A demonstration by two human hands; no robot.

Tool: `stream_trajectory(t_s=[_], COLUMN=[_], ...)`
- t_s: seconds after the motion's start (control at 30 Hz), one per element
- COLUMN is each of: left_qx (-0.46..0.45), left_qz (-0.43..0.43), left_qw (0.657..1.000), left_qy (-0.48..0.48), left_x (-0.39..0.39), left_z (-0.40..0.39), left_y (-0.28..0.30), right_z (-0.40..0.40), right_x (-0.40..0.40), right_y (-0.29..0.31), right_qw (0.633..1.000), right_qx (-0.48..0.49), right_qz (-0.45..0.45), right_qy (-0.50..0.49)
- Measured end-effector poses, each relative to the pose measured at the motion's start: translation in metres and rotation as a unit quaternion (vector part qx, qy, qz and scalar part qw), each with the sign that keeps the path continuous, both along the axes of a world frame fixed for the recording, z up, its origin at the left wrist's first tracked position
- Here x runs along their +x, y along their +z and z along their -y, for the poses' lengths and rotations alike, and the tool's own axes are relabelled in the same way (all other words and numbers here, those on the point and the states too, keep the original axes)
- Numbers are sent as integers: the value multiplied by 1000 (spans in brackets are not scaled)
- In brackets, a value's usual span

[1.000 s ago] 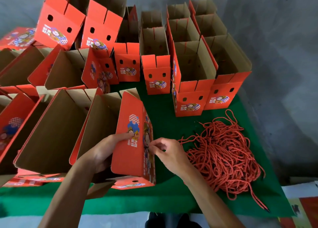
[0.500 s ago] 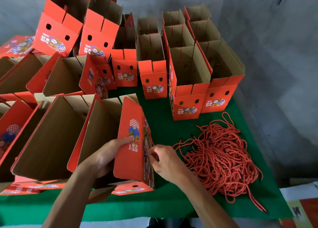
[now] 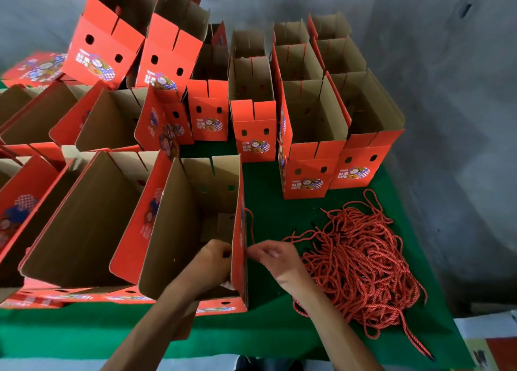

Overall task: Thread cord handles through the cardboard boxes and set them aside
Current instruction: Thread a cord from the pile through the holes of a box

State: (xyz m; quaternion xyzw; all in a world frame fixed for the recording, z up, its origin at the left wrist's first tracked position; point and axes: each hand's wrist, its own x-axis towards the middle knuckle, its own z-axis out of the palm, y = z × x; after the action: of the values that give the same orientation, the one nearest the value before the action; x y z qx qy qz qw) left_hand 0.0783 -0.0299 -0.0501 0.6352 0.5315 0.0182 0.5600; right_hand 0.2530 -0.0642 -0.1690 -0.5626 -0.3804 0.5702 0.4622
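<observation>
An open red cardboard box (image 3: 179, 230) with a brown inside stands on the green table near the front. My left hand (image 3: 209, 261) reaches inside it, fingers against the inner face of its right wall. Just outside that same wall, my right hand (image 3: 275, 258) pinches a red cord (image 3: 250, 225), which loops up along the wall from my fingers. A big tangled heap of red cords (image 3: 361, 270) lies to the right of my right hand.
Several more open red boxes (image 3: 307, 141) stand in rows at the back and right, and others (image 3: 78, 219) lean tipped at the left. The green table cloth (image 3: 268, 197) ends at the near edge and right side. A grey wall is behind.
The box has turned so its brown inside faces me. My left hand went from its outer face to inside it. A loop of cord now shows along the right wall.
</observation>
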Motion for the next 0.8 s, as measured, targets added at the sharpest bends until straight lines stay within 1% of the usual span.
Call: stream_trajectory(t_s=[0.03, 0.07, 0.1, 0.13, 0.17, 0.2, 0.27, 0.33, 0.37, 0.4, 0.43, 0.5, 0.53, 0.57, 0.6, 0.63, 0.67, 0.7, 0.8], left_qx=[9, 22, 37, 45, 37, 19, -16, -28, -19, 10, 60, 196, 274, 352, 418, 462, 486, 494, 485], left_qz=[-4, -16, -37, -51, -47, -37, -38, -54, -60, -71, -87, -105, -107, -108, -115, -130, -147, -164, -205], left_qw=[1000, 999, 998, 997, 997, 998, 999, 998, 998, 997, 994, 975, 956, 930, 901, 876, 859, 851, 846], left_qy=[-10, -22, -33, -45, -50, -45, -5, 27, 25, 15, 2, -4, -4, -10, -25, -45, -63, -75, -87], left_x=[-1, -2, -2, -3, -3, -4, -4, -5, -6, -6, -7, -14, -20, -27, -36, -45, -55, -64, -88], left_z=[0, 0, 0, 0, 0, -1, -4, -9, -10, -10, -10, -9, -10, -12, -15, -19, -24, -30, -43], left_y=[2, 5, 7, 10, 10, 11, 12, 10, 9, 10, 13, 17, 20, 24, 30, 36, 42, 48, 60], right_z=[-1, -1, -2, -1, 0, 0, 0, -2, -3, -4, -6, -9, -11, -12, -14, -16, -17, -18, -16], right_x=[5, 11, 17, 23, 28, 30, 25, 15, 9, 6, 3, 0, 0, 1, 2, 3, 4, 4, 0], right_y=[-3, -11, -21, -31, -40, -49, -62, -70, -73, -76, -77, -79, -80, -78, -77, -75, -73, -70, -68], right_qw=[1000, 998, 991, 978, 966, 954, 924, 888, 873, 862, 854, 835, 823, 812, 802, 793, 786, 782, 791], right_qx=[-15, -31, -47, -61, -67, -65, -72, -98, -111, -122, -128, -138, -141, -141, -140, -144, -154, -170, -186], right_qz=[4, 49, 123, 198, 251, 293, 373, 442, 468, 486, 497, 527, 546, 562, 575, 586, 591, 592, 572], right_qy=[-8, -19, -24, -15, -5, 9, 52, 81, 83, 80, 78, 77, 77, 78, 79, 83, 89, 96, 113])
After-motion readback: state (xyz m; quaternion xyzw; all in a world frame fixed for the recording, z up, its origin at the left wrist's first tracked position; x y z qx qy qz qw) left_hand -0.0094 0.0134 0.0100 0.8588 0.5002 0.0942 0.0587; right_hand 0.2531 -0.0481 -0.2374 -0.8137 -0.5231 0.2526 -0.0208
